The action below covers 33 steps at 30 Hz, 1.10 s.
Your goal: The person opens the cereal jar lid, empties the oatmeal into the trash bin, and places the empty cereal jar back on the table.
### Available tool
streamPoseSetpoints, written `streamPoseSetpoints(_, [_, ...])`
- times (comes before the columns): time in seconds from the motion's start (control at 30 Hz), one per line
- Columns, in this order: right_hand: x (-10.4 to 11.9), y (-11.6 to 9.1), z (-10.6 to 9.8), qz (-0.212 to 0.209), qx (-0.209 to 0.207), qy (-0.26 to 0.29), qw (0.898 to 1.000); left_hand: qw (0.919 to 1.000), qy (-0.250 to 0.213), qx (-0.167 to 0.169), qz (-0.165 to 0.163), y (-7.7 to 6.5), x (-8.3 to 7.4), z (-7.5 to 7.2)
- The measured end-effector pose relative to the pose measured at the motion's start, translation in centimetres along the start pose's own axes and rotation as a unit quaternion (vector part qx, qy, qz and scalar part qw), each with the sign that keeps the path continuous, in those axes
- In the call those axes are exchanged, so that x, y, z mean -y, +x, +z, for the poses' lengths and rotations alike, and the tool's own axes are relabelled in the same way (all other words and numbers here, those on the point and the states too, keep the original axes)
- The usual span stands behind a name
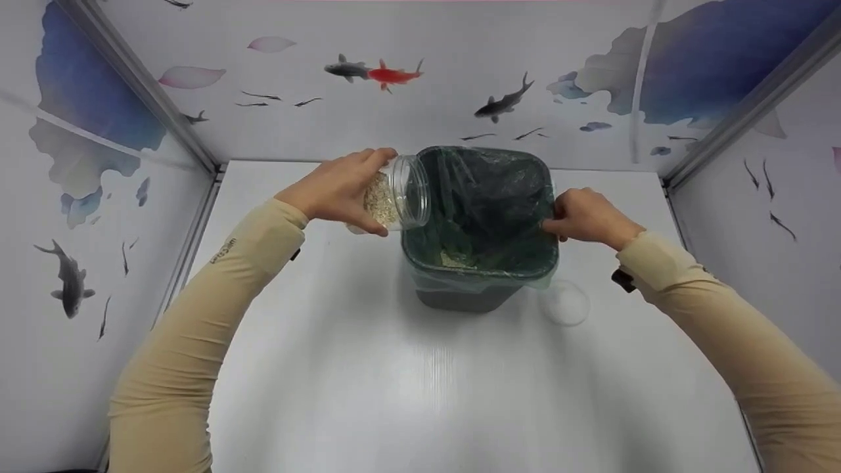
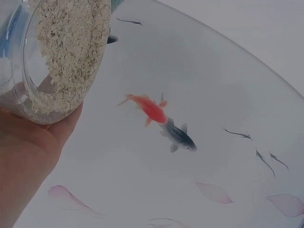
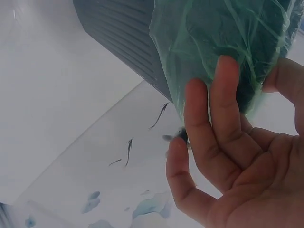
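Note:
My left hand (image 1: 341, 187) grips a clear wide-mouthed jar (image 1: 410, 190), tipped on its side with its open mouth at the left rim of a dark trash can (image 1: 460, 301). Pale dry flakes (image 2: 73, 52) lie along the jar's wall in the left wrist view; their exact kind is unclear. A thin green plastic bag (image 3: 190, 52) lines the can and folds over its rim. Inside, near the front, shows a small pale patch (image 1: 456, 259). On the can's right side, my right hand (image 1: 588, 217) holds the bag-covered rim between thumb and fingers.
A clear round lid (image 1: 566, 303) lies flat on the white table (image 1: 394, 394), just right of the can's front. White panels (image 1: 420, 118) painted with fish and petals enclose the table at the back and both sides.

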State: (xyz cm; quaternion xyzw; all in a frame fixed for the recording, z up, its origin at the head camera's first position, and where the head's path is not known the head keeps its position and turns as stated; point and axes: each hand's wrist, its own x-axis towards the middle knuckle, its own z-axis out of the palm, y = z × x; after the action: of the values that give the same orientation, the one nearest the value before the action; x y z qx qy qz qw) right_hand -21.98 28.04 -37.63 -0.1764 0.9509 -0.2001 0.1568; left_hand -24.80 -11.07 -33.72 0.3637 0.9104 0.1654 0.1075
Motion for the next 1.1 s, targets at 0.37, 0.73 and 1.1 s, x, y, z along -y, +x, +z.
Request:
streamPoseSetpoints(0.37, [-0.2, -0.4, 0.3, -0.012, -0.034, -0.038, 0.999, 1.0000, 0.003, 0.001, 0.004, 0.1, -0.2, 0.0])
streamPoseSetpoints(0.73, [-0.3, -0.6, 0.5, -0.006, -0.036, -0.047, 0.998, 0.9994, 0.031, 0.014, 0.006, 0.6, -0.6, -0.2])
streamPoseSetpoints(1.1, [-0.4, -0.5, 0.6, -0.011, -0.035, -0.044, 0.998, 0.9954, 0.086, 0.043, 0.001, 1.7, -1.3, -1.3])
